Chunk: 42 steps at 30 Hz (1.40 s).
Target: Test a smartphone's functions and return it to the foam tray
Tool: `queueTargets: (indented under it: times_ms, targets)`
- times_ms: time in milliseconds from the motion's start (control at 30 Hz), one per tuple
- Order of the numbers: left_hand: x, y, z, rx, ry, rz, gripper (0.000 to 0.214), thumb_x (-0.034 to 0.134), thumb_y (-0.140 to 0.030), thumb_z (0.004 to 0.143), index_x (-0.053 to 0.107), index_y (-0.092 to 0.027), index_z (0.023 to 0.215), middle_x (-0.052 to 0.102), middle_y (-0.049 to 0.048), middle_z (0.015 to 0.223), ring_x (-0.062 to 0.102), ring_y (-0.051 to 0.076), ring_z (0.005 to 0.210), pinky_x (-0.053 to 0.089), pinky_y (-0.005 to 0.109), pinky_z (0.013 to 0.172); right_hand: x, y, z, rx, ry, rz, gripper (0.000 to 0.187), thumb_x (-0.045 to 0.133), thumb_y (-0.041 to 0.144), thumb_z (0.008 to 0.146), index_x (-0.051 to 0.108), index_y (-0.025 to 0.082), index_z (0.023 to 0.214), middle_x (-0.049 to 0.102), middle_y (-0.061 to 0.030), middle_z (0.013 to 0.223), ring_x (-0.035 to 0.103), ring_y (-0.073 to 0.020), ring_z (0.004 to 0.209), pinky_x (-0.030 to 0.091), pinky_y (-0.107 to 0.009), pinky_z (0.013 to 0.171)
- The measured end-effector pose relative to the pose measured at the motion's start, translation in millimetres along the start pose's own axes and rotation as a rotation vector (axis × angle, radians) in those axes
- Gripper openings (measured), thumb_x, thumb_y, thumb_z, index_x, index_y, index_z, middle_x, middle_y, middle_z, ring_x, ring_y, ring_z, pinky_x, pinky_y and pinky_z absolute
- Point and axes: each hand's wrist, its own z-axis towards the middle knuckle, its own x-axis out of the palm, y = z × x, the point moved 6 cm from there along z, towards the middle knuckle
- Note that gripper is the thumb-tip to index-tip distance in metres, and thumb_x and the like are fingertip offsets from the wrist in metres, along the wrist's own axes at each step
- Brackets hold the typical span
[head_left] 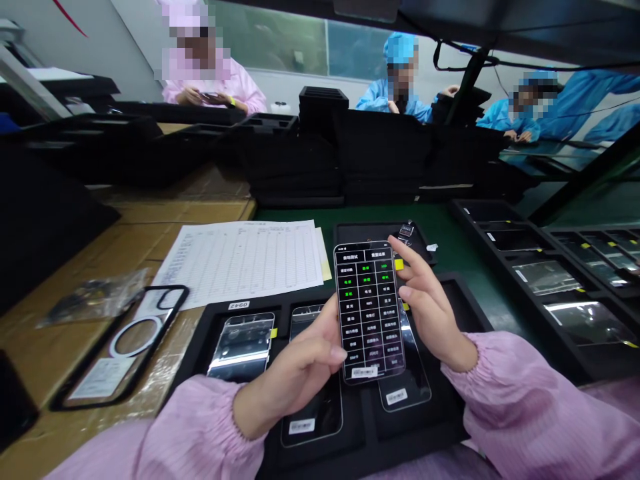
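A smartphone (pixel 373 313) is held nearly upright in my left hand (pixel 300 363), whose thumb lies on its lower left edge. Its lit black screen shows a grid of white and green labels. A barcode sticker is near the bottom, and a yellow tab sticks out at the right side. Beside the phone's upper right edge is my right hand (pixel 427 307), index finger stretched toward the corner and thumb apart from it. Below, a black tray (pixel 360 433) holds a phone at left (pixel 240 350), one in the middle (pixel 313 417) and one at right (pixel 410 380), partly hidden.
Printed sheets (pixel 245 260) lie behind the tray. At left are a clear phone case (pixel 125 347) with a black rim and a plastic bag (pixel 95 297). More phones sit in trays (pixel 530 250) at right. Stacked black trays (pixel 380 157) stand behind; several people work beyond.
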Motion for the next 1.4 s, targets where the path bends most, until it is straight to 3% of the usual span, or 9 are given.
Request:
queueTargets:
  times_ms: [167, 367, 567, 733, 800, 933, 1033, 1167, 1400]
  targets:
    - [-5.5, 1.2, -1.4, -0.039, -0.034, -0.034, 0.079, 0.058, -0.026, 0.073, 0.034, -0.025, 0.148, 0.053, 0.0092, 0.144, 0.050, 0.035, 0.130, 0.043, 0.048, 0.099, 4.6, -4.1, -1.3, 0.023, 0.075, 0.053, 0.066, 0.051, 0.022, 0.093, 0.032, 0.033, 0.155, 0.061, -0.0028, 0.137, 0.058, -0.0267, 0.123, 0.049, -0.046, 0.102]
    - [-10.5, -1.5, 0.3, -0.019, -0.098, -0.053, 0.076, 0.059, -0.028, 0.074, 0.038, -0.025, 0.147, 0.056, 0.0092, 0.143, 0.053, 0.036, 0.127, 0.047, 0.045, 0.096, 11.7, -6.3, -3.6, 0.006, 0.148, 0.008, 0.075, 0.061, 0.025, 0.094, 0.023, 0.030, 0.158, 0.049, -0.0060, 0.150, 0.047, -0.0280, 0.136, 0.037, -0.050, 0.117]
    - [-15.6, -1.1, 2.7, -0.006, -0.183, -0.125, 0.063, 0.060, -0.028, 0.080, 0.048, -0.020, 0.141, 0.065, 0.0100, 0.132, 0.060, 0.033, 0.122, 0.049, 0.043, 0.098, 13.6, -11.0, -4.0, 0.007, 0.083, -0.025, 0.069, 0.062, 0.039, 0.098, 0.026, 0.030, 0.156, 0.057, -0.0092, 0.141, 0.054, -0.0273, 0.131, 0.042, -0.050, 0.113]
    - [-24.5, -14.4, 0.4, -0.069, -0.302, -0.242, 0.061, 0.052, -0.047, 0.090, 0.051, -0.008, 0.137, 0.072, 0.0198, 0.112, 0.071, 0.033, 0.100, 0.057, 0.044, 0.088, -52.3, 23.4, 24.7, -0.242, -0.287, -0.251, 0.037, 0.054, 0.041, 0.101, 0.051, 0.028, 0.136, 0.063, -0.0056, 0.134, 0.054, -0.0232, 0.131, 0.041, -0.045, 0.112]
    - [-26.3, -23.2, -2.1, -0.106, -0.344, -0.272, 0.065, 0.049, -0.051, 0.091, 0.049, -0.007, 0.139, 0.074, 0.0212, 0.107, 0.074, 0.031, 0.088, 0.060, 0.042, 0.079, -82.9, 24.4, 43.5, -0.166, -0.361, -0.496, 0.028, 0.050, 0.036, 0.101, 0.057, 0.023, 0.124, 0.067, -0.0078, 0.124, 0.060, -0.0232, 0.122, 0.047, -0.042, 0.104]
    - [-24.9, -40.8, -5.0, -0.044, -0.446, -0.275, 0.063, 0.043, -0.039, 0.093, 0.042, -0.003, 0.146, 0.075, 0.0192, 0.097, 0.075, 0.028, 0.075, 0.062, 0.038, 0.066, -98.7, -17.0, 79.4, 0.161, -0.089, -0.956, 0.011, 0.058, 0.018, 0.093, 0.068, 0.016, 0.099, 0.073, -0.0087, 0.102, 0.069, -0.0216, 0.097, 0.052, -0.033, 0.088]
    - [-21.1, -46.3, -4.5, 0.047, -0.479, -0.270, 0.065, 0.042, -0.032, 0.093, 0.035, -0.001, 0.150, 0.074, 0.0211, 0.108, 0.075, 0.027, 0.085, 0.063, 0.036, 0.069, -79.7, -48.3, 98.0, 0.199, 0.082, -1.049, 0.004, 0.069, 0.016, 0.090, 0.070, 0.016, 0.093, 0.073, -0.0062, 0.096, 0.068, -0.0202, 0.093, 0.053, -0.033, 0.089]
    - [-17.3, -46.0, -2.6, 0.067, -0.404, -0.297, 0.067, 0.043, -0.040, 0.093, 0.040, -0.002, 0.149, 0.070, 0.0240, 0.119, 0.073, 0.032, 0.099, 0.060, 0.049, 0.086, -61.5, -72.9, 114.1, 0.243, 0.226, -1.209, 0.023, 0.066, 0.033, 0.098, 0.065, 0.014, 0.111, 0.067, -0.0079, 0.110, 0.066, -0.0209, 0.095, 0.056, -0.041, 0.088]
    - [-13.9, -47.8, -4.5, 0.049, -0.348, -0.287, 0.062, 0.038, -0.041, 0.094, 0.055, 0.001, 0.136, 0.070, 0.0231, 0.121, 0.069, 0.038, 0.108, 0.057, 0.052, 0.089, -80.0, -82.5, 116.6, 0.306, 0.299, -1.435, 0.021, 0.065, 0.029, 0.099, 0.064, 0.013, 0.113, 0.066, -0.0074, 0.108, 0.067, -0.0210, 0.095, 0.057, -0.041, 0.086]
